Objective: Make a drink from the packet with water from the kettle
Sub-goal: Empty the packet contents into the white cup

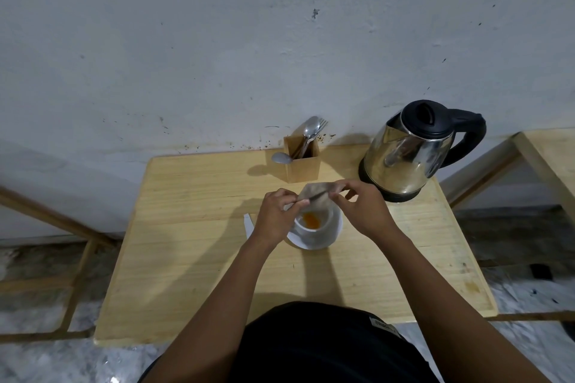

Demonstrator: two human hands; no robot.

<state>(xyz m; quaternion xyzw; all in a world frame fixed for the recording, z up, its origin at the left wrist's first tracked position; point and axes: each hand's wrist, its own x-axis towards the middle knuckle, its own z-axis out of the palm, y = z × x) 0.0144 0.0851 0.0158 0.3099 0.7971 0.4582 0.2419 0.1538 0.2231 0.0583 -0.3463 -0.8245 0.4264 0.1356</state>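
A white cup (314, 228) stands on a white saucer (329, 239) in the middle of the wooden table (193, 258). Orange powder (311, 220) lies in the bottom of the cup. Both hands hold a beige packet (317, 194) tipped over the cup's far rim. My left hand (275, 216) pinches its left edge and my right hand (362, 207) pinches its right end. A steel kettle (407, 152) with a black lid and handle stands at the table's back right, apart from the hands.
A wooden holder (303, 162) with spoons and a fork stands at the back, by the white wall. A spoon (281, 158) leans at its left side. A small white scrap (248, 224) lies left of the saucer. A second wooden table (550, 158) stands at the right.
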